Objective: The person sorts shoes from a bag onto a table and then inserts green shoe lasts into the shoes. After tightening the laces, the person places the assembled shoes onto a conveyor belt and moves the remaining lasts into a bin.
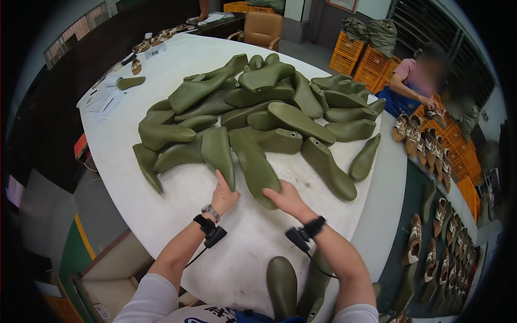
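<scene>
A large heap of dark green shoe lasts [266,110] covers the middle of the white table. My left hand [223,196] grips the lower end of one shoe last [218,153], which tilts up against the heap. To its right, my right hand [288,199] is closed on the end of another shoe last [253,167], its thumb on top and the other fingers hidden beneath. Both held lasts still touch the pile at their far ends. Close to my body, two more lasts [282,285] stand by the table's near edge.
White table [301,231] curves around the heap. At right, a green board [398,239] carries rows of brown and white shoes [413,242] and lasts. A co-worker [412,81] handles a shoe near orange crates [347,51]. Papers [110,102] lie far left; a brown chair [262,29] stands behind.
</scene>
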Action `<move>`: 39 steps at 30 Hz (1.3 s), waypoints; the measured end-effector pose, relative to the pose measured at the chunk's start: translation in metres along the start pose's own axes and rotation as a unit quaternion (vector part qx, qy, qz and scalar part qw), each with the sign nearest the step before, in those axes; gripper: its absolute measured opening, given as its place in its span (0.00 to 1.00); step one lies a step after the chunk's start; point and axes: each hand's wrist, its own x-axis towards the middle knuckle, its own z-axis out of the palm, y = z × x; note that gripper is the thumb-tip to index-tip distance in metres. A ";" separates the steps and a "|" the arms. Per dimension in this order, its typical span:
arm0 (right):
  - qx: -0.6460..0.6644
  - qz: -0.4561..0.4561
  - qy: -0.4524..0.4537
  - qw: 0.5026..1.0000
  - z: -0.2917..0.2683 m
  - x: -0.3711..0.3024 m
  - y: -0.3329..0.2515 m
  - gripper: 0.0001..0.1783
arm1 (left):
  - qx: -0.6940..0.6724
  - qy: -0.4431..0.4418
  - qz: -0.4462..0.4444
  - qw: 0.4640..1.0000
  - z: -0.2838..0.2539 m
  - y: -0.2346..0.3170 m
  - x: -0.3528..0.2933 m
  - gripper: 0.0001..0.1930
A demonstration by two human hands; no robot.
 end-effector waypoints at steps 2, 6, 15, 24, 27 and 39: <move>0.342 0.179 -0.059 0.921 -0.044 -0.058 -0.032 0.20 | -0.019 -0.064 -0.021 0.998 0.017 0.003 -0.027 0.52; 0.328 0.216 0.053 0.918 -0.095 -0.206 -0.034 0.21 | -0.092 -0.108 0.042 0.989 0.091 0.050 -0.050 0.51; 0.295 0.250 0.436 0.812 -0.108 -0.388 -0.084 0.18 | -0.130 -0.080 -0.016 0.988 0.275 0.213 -0.002 0.58; 0.364 0.202 0.514 0.750 -0.094 -0.406 -0.062 0.20 | 0.021 -0.101 0.298 0.949 0.204 0.228 0.111 0.09; 0.226 0.214 0.496 0.811 -0.076 -0.419 -0.050 0.20 | 0.259 0.288 0.375 0.842 0.141 0.170 0.174 0.06; 0.308 0.199 0.532 0.763 -0.065 -0.454 -0.071 0.25 | 0.380 -0.076 0.438 0.811 0.057 0.126 0.126 0.09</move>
